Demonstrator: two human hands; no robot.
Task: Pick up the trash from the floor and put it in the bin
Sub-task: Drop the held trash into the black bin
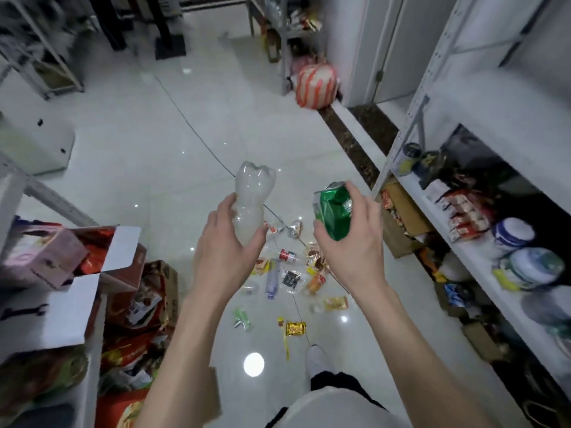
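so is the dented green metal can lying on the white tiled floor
No, the right hand grips the dented green metal can above the white tiled floor.

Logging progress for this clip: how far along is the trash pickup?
No bin shows; nothing looks binned. In hand: left hand grips a clear plastic bottle, right hand a dented green can. Left: wrappers and small bottles scattered on the white tiled floor.

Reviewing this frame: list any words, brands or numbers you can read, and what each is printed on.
No text reads legibly here.
green can: white patch of print, too blurred.
yellow wrapper on the floor: print too small.
cartons at left: printed, blurred.
shelf packets: blurred.
clear bottle: no label shows.
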